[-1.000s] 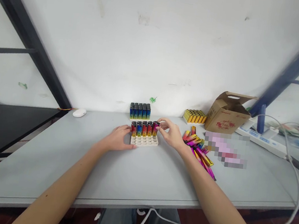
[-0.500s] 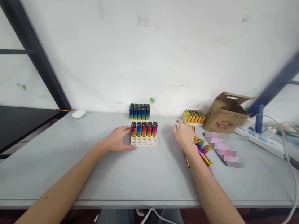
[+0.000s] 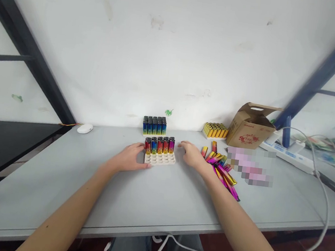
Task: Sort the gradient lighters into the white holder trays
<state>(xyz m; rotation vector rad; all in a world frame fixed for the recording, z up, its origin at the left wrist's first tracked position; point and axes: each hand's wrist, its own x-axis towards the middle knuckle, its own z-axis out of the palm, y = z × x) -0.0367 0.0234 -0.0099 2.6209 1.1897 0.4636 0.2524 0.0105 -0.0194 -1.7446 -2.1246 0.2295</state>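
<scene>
A white tray of holes [image 3: 160, 161] stands mid-table, its back rows filled with upright lighters [image 3: 159, 145] in red, blue and purple with black tops. The holes towards me are bare. My left hand [image 3: 128, 157] grips the tray's left side, thumb at the front corner and fingers farther back. Just right of the tray, above the table, my right hand [image 3: 192, 156] has its fingers bent together. Whatever it may hold is hidden from me. Beside its wrist lies a loose heap of shiny lighters [image 3: 225, 175] in pink, gold and other colours.
Blue-green lighters [image 3: 154, 127] stand in a tray by the wall, yellow ones [image 3: 215, 130] farther right. Next to those is an open cardboard box [image 3: 249, 131]. A power strip [image 3: 292, 157], a looping white cable [image 3: 326, 210] and a white rounded object [image 3: 85, 128] are also around.
My right hand has moved left from the heap of lighters to near the tray's right side, uncovering more of the heap. My left hand stays on the tray.
</scene>
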